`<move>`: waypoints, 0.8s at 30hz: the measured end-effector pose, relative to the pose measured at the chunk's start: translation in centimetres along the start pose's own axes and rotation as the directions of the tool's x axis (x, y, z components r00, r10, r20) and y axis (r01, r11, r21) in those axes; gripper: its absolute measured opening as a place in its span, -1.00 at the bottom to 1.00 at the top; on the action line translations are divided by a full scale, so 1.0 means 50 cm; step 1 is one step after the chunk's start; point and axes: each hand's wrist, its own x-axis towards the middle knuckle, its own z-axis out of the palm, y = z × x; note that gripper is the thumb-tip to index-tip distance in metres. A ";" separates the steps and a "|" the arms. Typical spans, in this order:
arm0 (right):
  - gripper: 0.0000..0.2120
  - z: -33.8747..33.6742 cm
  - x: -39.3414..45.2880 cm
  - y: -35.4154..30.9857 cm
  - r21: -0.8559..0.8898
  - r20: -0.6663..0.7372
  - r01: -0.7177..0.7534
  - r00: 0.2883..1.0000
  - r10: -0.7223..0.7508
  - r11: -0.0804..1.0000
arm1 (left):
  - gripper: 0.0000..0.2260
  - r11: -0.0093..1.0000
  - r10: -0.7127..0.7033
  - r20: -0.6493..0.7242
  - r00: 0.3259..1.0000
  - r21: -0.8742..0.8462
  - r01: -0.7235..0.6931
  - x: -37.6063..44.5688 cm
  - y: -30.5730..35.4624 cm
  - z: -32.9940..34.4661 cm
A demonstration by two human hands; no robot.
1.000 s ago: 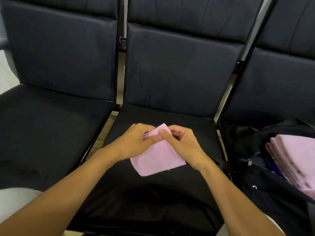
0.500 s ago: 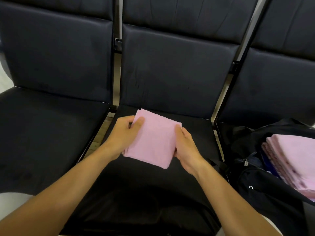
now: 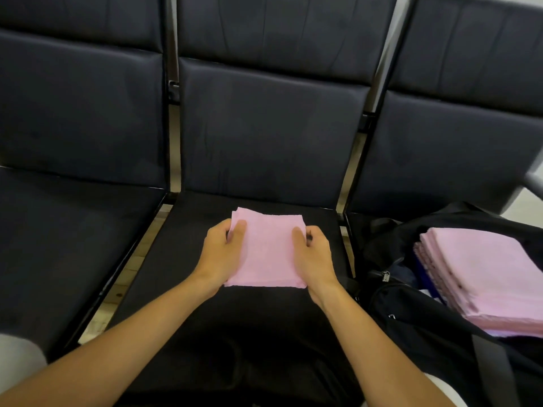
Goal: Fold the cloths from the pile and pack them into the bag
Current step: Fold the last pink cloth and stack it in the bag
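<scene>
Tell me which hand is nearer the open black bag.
Right. The right hand grips the folded pink cloth on its side facing the black bag; the left hand grips the cloth's far side.

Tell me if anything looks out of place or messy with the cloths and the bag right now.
Nothing stands out. The folded pink cloth is a neat square, held at its sides by the left hand and right hand over the middle seat. The pink stack sits tidily in the open black bag.

We see the folded cloth [image 3: 267,251] on the middle seat [image 3: 182,259]; right of it, the bag [image 3: 411,312] holds stacked cloths [image 3: 482,274].
</scene>
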 end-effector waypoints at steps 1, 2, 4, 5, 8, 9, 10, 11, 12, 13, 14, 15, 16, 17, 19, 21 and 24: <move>-0.84 -0.016 0.004 0.002 -0.015 -0.022 0.035 0.999 -0.035 0.999 | -0.79 1.000 0.009 -0.013 1.000 -0.003 -0.009 -0.003 0.004 0.017; -0.84 -0.037 0.005 0.006 -0.031 -0.044 0.066 0.997 -0.067 0.997 | -0.76 1.000 0.017 -0.026 1.000 -0.010 -0.017 -0.006 0.010 0.039; -0.83 -0.084 0.011 0.017 -0.067 -0.077 0.112 0.990 -0.117 0.991 | -0.73 0.999 0.020 -0.041 0.999 -0.038 -0.021 -0.011 0.027 0.089; -0.83 -0.108 0.015 0.024 -0.097 -0.091 0.129 0.986 -0.137 0.987 | -0.72 0.999 0.020 -0.039 0.999 -0.048 -0.022 -0.014 0.036 0.112; -0.84 -0.211 0.029 0.048 -0.181 -0.159 0.150 0.971 -0.180 0.972 | -0.73 0.995 0.067 0.018 0.998 -0.075 -0.066 -0.026 0.077 0.204; -0.83 -0.247 0.033 0.054 -0.194 -0.180 0.155 0.965 -0.190 0.969 | -0.74 0.993 0.087 0.039 0.995 -0.085 -0.083 -0.031 0.093 0.236; -0.83 -0.280 0.036 0.059 -0.209 -0.198 0.164 0.958 -0.206 0.964 | -0.75 0.991 0.103 0.051 0.993 -0.095 -0.098 -0.035 0.108 0.265; -0.84 -0.314 0.041 0.064 -0.229 -0.223 0.170 0.949 -0.222 0.958 | -0.76 0.988 0.120 0.059 0.991 -0.106 -0.114 -0.040 0.123 0.297; -0.84 -0.358 0.044 0.069 -0.258 -0.252 0.173 0.938 -0.239 0.951 | -0.76 0.985 0.131 0.070 0.989 -0.122 -0.122 -0.047 0.143 0.339; -0.82 -0.392 0.051 0.073 -0.281 -0.273 0.167 0.930 -0.246 0.945 | -0.75 0.982 0.138 0.068 0.988 -0.139 -0.127 -0.050 0.157 0.370; -0.80 -0.437 0.057 0.078 -0.294 -0.291 0.153 0.926 -0.241 0.944 | -0.74 0.979 0.143 0.073 0.987 -0.159 -0.130 -0.056 0.175 0.414; -0.79 -0.471 0.066 0.079 -0.293 -0.300 0.139 0.926 -0.229 0.946 | -0.74 0.975 0.146 0.070 0.987 -0.180 -0.131 -0.059 0.186 0.447; -0.78 -0.516 0.075 0.082 -0.301 -0.310 0.120 0.926 -0.216 0.946 | -0.74 0.972 0.150 0.077 0.986 -0.194 -0.133 -0.065 0.202 0.490; -0.77 -0.556 0.084 0.086 -0.322 -0.317 0.109 0.924 -0.215 0.940 | -0.74 0.972 0.150 0.085 0.985 -0.198 -0.131 -0.070 0.214 0.530; -0.76 -0.619 0.100 0.091 -0.383 -0.316 0.081 0.925 -0.212 0.920 | -0.73 0.978 0.122 0.101 0.987 -0.182 -0.103 -0.073 0.230 0.597; -0.76 -0.676 0.115 0.102 -0.435 -0.309 0.047 0.930 -0.198 0.899 | -0.72 0.982 0.082 0.119 0.989 -0.177 -0.060 -0.076 0.245 0.662; -0.74 -0.734 0.142 0.131 -0.519 -0.305 -0.015 0.937 -0.169 0.855 | -0.68 0.985 -0.006 0.159 0.987 -0.169 0.033 -0.072 0.258 0.731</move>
